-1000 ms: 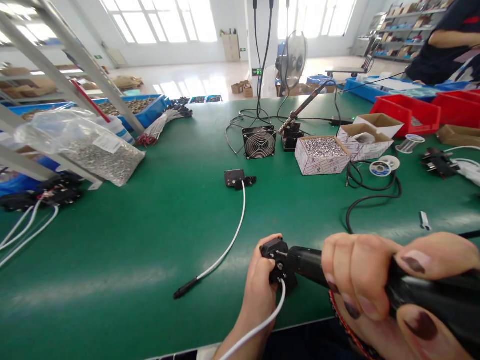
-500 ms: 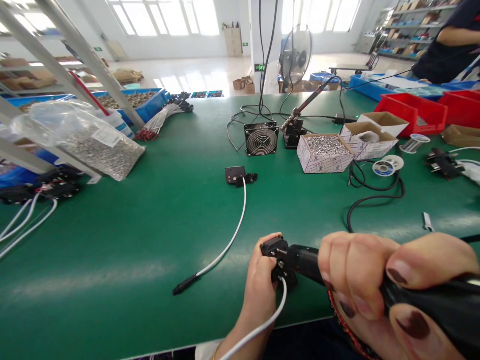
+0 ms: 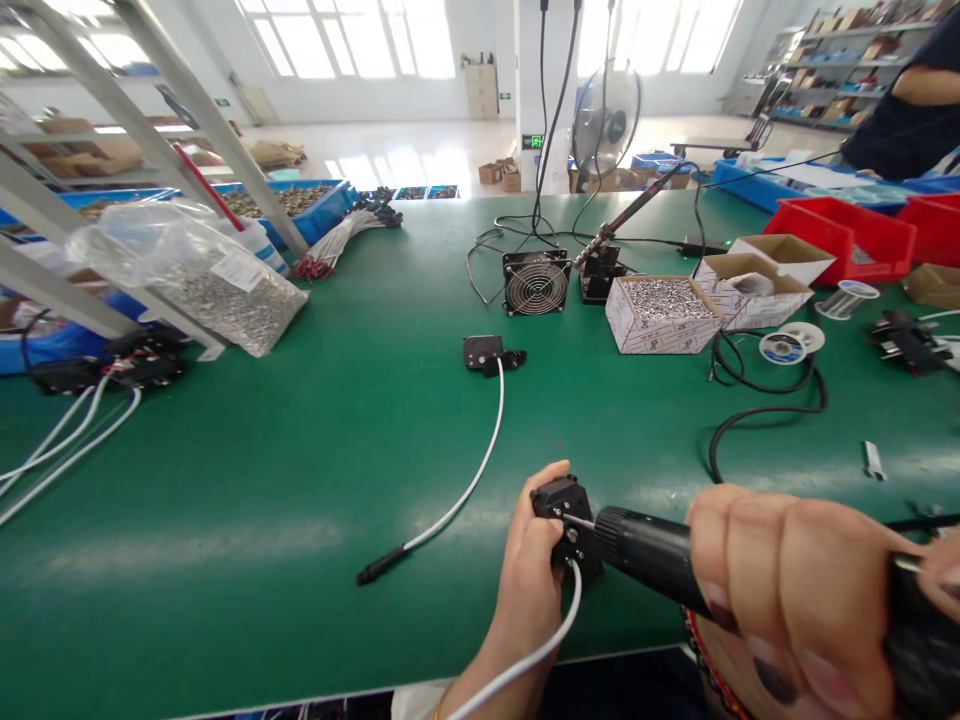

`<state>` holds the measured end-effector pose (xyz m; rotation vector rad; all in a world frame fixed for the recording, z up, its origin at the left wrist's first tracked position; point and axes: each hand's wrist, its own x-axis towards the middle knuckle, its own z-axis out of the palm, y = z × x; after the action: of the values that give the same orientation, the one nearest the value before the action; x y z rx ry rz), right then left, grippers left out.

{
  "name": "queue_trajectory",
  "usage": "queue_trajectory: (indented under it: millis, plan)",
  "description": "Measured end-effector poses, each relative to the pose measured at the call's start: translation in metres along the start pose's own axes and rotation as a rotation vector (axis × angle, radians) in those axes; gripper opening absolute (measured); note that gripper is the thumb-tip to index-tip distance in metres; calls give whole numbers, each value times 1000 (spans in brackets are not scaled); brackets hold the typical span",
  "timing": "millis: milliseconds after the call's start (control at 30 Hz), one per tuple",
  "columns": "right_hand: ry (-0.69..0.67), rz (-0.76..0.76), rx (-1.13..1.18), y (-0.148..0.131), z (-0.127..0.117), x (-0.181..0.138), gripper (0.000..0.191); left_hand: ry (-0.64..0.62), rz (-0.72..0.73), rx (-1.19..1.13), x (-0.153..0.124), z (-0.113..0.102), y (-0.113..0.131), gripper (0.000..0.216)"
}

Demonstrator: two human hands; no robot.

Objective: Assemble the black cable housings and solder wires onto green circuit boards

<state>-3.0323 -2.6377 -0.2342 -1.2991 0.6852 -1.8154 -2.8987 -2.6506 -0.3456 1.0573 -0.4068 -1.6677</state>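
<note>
My left hand (image 3: 529, 555) is closed around a small black plastic housing (image 3: 562, 497) with screws in its face and a white cable (image 3: 571, 605) running down from it. In my right hand (image 3: 795, 580) is a black electric screwdriver (image 3: 649, 550), gripped round its body. Its thin bit points left and meets the face of the housing near a screw; exact seating is too small to tell. Beyond my hands, a similar black housing (image 3: 482, 352) lies on the green table, its white cable (image 3: 480, 470) ending in a black connector (image 3: 381, 565).
A box of small metal screws (image 3: 664, 335) stands beside a soldering iron in its stand (image 3: 600, 275) and a small fan (image 3: 535, 284). Solder spools (image 3: 784, 345) and red bins (image 3: 840, 240) are at right. A bag of metal parts (image 3: 240, 295) lies left. Another person (image 3: 911, 110) is at far right.
My right hand and the screwdriver have shifted right and back a little, showing more of the bit. The left hand still holds the housing. The whole view has shifted slightly.
</note>
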Motion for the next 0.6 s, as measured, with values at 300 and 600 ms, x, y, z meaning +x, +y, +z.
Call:
queue_trajectory:
  millis: [300,600]
  plan:
    - [-9,65,-8,-1,8,3,26,-54,82,80,-1,-2,-5,54]
    - [-13,81,-56,-2,11,2,31,20,99,163,-3,4,1,51]
